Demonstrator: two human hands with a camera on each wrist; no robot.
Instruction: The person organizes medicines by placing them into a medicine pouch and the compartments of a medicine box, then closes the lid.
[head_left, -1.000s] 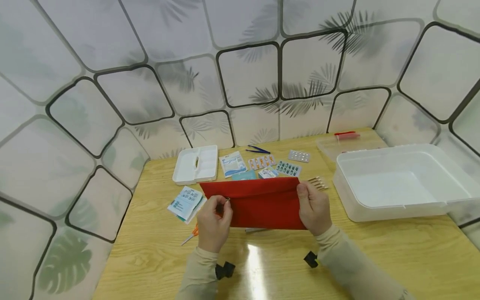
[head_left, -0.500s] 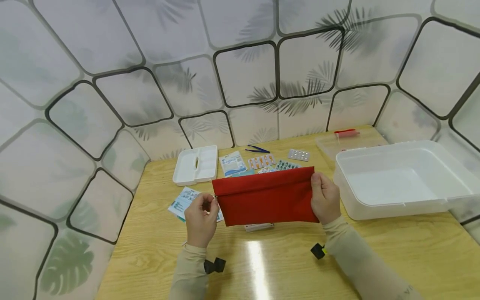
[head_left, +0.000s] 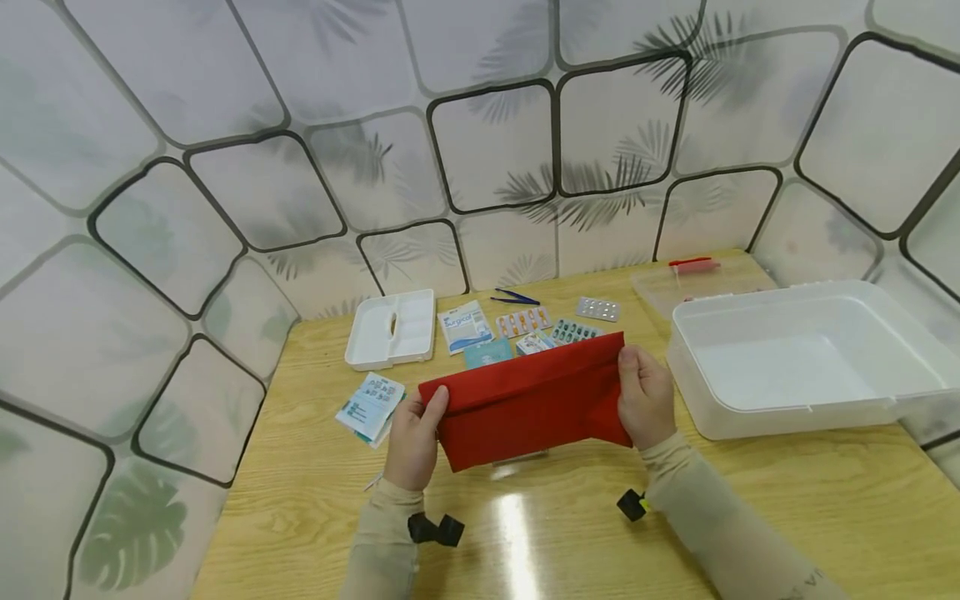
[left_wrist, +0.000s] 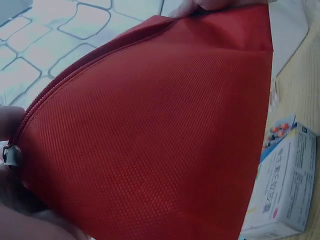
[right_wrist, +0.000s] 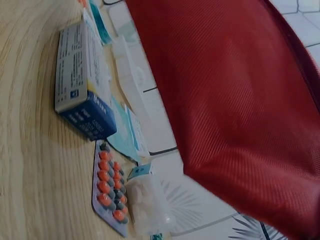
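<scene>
Step in hand, as judged: the pouch point(head_left: 532, 408) is being handled by both ends, held up & spread, w/ its zip edge uppermost. From the L wrist view, the zip point(left_wrist: 60, 77) looks run closed along the stretch seen, w/ its slider point(left_wrist: 12, 156) at the L end; whether it's fully closed can't be confirmed.

For the next move, a steady two-ended hold is prob. called for, slack kept out of the cloth; if the zip were to be worked, the slider would need to be pinched on the L & the oppo. end anchored on the R.

Re grip: the pouch's L end is gripped by the L hand point(head_left: 415, 437) at approx. 8 o'clock from the pouch's middle, thumb laid on the front face. The R end is gripped by the R hand point(head_left: 648, 400) at 3 o'clock, fingers curled. Whether the slider itself is pinched can't be told (it sits right by the L fingers).

The pouch is held above the table point(head_left: 292, 533), tilted, R end higher; its bottom edge is left unheld between the hands. From its middle, the tray point(head_left: 372, 329) is seen at 10 o'clock, the tweezers point(head_left: 517, 298) at 12, the bin point(head_left: 701, 387) at 3, beyond the R hand.
</scene>
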